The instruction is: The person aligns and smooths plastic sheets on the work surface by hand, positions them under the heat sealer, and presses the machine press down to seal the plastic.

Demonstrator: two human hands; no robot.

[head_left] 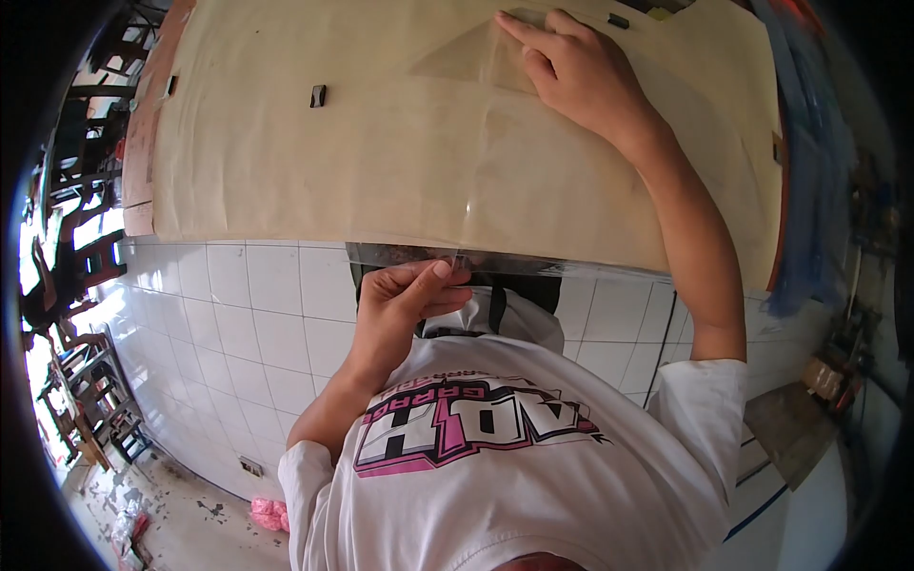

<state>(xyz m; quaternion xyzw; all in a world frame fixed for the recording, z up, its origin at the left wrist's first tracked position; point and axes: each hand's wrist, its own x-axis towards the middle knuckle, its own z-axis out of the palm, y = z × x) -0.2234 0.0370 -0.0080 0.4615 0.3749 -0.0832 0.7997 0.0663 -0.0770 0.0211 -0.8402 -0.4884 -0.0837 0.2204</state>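
I can read "GARAGE" on that white shirt (533,504)! One o'clock: right hand (581,74), index outstretched, others loosely bent, touching clear film (505,181) over creased tan sheeting (248,143); six-thirty: left hand (405,300), thumb and fingers pinching its glossy edge.

1. White tiles (228,305) with thin dark joints extend from beneath the table (140,190).
2. Just left of the table stands a reddish stool (103,256); dark, crowded furniture (71,143) lies farther left.
3. Bright, glaring light breaks through there; right of the table it is dimmer.
4. Well below-left of the table, greyish floor (176,485) shows dark, worn patches.
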